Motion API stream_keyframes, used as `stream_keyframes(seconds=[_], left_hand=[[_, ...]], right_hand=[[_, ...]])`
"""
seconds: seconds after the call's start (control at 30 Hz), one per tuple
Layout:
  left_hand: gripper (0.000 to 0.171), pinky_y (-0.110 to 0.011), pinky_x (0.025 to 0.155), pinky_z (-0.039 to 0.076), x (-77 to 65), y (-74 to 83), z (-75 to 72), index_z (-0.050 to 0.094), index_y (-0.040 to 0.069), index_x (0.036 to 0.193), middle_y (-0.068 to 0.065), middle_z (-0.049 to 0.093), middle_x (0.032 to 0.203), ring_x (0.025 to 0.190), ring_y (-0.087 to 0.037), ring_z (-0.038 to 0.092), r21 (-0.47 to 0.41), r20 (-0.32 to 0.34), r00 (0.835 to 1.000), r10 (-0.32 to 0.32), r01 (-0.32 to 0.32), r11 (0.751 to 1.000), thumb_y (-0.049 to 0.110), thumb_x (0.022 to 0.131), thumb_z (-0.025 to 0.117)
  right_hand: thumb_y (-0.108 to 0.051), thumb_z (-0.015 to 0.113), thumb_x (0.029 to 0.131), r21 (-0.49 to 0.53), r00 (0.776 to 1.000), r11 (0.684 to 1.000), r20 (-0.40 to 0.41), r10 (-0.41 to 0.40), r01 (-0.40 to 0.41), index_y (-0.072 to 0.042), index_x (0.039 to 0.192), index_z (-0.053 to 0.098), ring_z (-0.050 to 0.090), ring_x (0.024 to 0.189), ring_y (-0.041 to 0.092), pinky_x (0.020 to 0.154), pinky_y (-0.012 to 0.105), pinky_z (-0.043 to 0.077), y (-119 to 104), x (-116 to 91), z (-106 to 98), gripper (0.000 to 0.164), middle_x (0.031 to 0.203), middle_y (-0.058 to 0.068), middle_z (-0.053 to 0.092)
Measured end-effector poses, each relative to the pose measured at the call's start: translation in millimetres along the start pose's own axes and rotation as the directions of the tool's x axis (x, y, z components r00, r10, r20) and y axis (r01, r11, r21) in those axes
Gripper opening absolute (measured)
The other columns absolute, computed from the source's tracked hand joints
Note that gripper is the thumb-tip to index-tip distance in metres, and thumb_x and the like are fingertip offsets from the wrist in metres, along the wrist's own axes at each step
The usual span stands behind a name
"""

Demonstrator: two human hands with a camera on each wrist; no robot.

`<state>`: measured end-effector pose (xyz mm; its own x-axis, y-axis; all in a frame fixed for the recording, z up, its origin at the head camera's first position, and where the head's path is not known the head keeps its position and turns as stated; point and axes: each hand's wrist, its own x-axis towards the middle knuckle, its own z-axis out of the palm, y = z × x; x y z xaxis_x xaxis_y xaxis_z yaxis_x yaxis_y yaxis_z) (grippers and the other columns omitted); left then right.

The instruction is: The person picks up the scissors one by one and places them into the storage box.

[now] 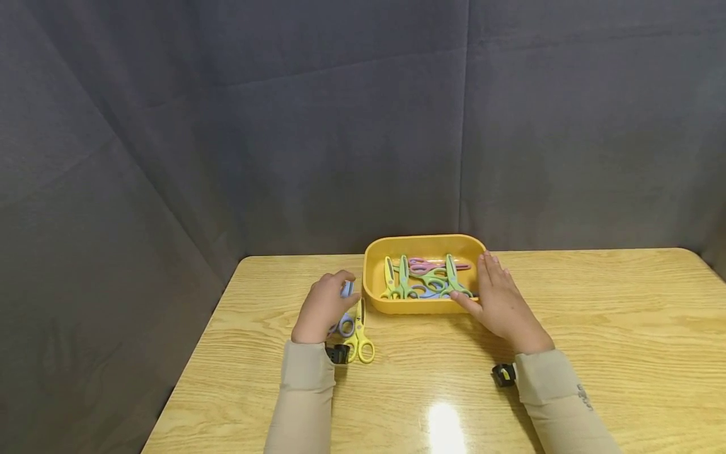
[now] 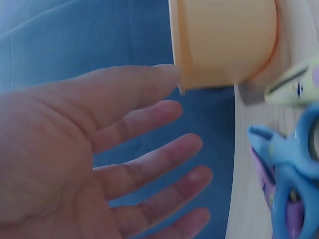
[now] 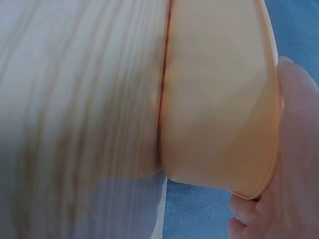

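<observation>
A yellow plastic bin (image 1: pixel 420 307) stands at the back of the table with several scissors inside. My left hand (image 1: pixel 326 307) hovers beside its left end, fingers spread and loosely bent, holding nothing in the left wrist view. Under and beside that hand lie blue scissors (image 2: pixel 294 154), purple scissors (image 2: pixel 295 219) and yellow scissors (image 1: pixel 360 334); the hand partly hides the blue and purple ones in the head view. My right hand (image 1: pixel 501 309) rests against the bin's right end, fingers straight along the side and thumb over the front rim.
Inside the bin are yellow scissors (image 1: pixel 389 274), green scissors (image 1: pixel 403 277), pink scissors (image 1: pixel 433 266) and blue scissors (image 1: pixel 428 291). A dark cloth (image 1: pixel 351 126) hangs behind the wooden table (image 1: pixel 612 340). Both wrists wear small black devices.
</observation>
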<state>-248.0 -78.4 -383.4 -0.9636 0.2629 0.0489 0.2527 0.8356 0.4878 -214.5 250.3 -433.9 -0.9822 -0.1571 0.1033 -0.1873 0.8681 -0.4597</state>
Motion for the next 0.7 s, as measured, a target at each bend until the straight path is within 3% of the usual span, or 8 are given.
stream_keyframes(seconds=[0.2,0.43,0.7], left_hand=[[0.042,-0.043,0.079,0.053,-0.8,-12.8,-2.7,0.065,0.001,0.13,-0.02,0.068,0.118,0.091,-0.028,0.063,0.015,0.054,0.996,-0.074,0.073,0.997,0.014,0.092,0.075],[0.047,-0.042,0.078,0.05,-1.6,-13.5,-0.5,0.065,0.001,0.13,-0.014,0.066,0.105,0.087,-0.026,0.056,0.051,0.171,0.975,-0.144,0.137,0.989,0.018,0.088,0.08],[0.035,-0.047,0.079,0.049,-4.0,-11.7,2.0,0.073,0.011,0.121,-0.017,0.066,0.119,0.096,-0.035,0.055,0.074,0.221,0.964,-0.151,0.138,0.988,0.015,0.086,0.081]], right_hand=[[-0.063,0.046,0.101,-0.004,1.0,1.0,-0.001,-0.001,0.001,0.017,0.155,0.006,0.0,0.152,0.048,0.121,0.061,0.007,-0.6,0.5,-0.4,0.104,0.164,0.033,0.0],[-0.062,0.045,0.102,0.004,1.0,1.0,0.005,0.008,-0.008,0.016,0.155,0.004,-0.002,0.153,0.047,0.121,0.06,0.006,-2.1,0.2,-2.3,0.103,0.164,0.033,-0.002],[-0.061,0.046,0.102,0.01,1.0,1.0,0.0,0.003,-0.003,0.016,0.155,0.004,-0.001,0.152,0.047,0.121,0.06,0.007,-3.0,0.0,-2.2,0.103,0.164,0.033,-0.001]])
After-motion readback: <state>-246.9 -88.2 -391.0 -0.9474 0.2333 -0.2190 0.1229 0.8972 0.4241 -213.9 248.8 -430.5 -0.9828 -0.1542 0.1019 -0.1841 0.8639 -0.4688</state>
